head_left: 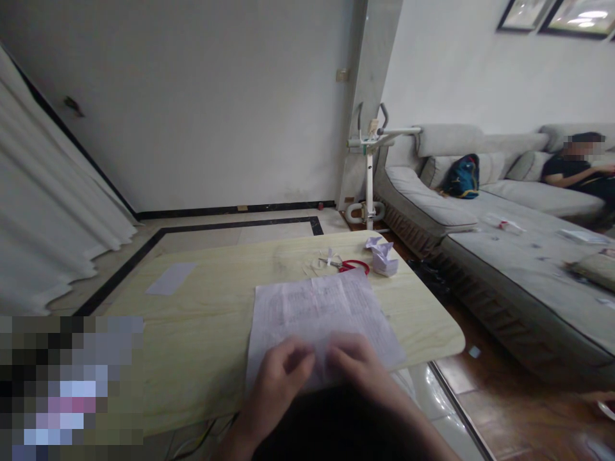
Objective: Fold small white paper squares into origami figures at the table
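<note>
A large printed sheet of paper (pixel 312 301), with faint crease lines, lies on the pale wood-grain table (pixel 202 346) in front of me. My left hand (pixel 286 365) is curled over its near part, thumb and forefinger pinched close together at the paper. Beside it, my right hand (pixel 353 358) is also curled at the near part of the sheet. Both sets of fingertips are blurred, and the paper's edge beneath them is partly hidden. Just past the far edge lie red-handled scissors (pixel 354 266). Folded pieces of pale purple paper (pixel 384 259) sit to their right.
A small pale paper (pixel 172 278) lies on the table's left side. Thin strips (pixel 312 261) lie near the scissors. A grey sofa (pixel 509 256) runs along the right, with a backpack (pixel 462 176) and a seated person (pixel 571 168). White exercise equipment (pixel 369 173) stands behind the table.
</note>
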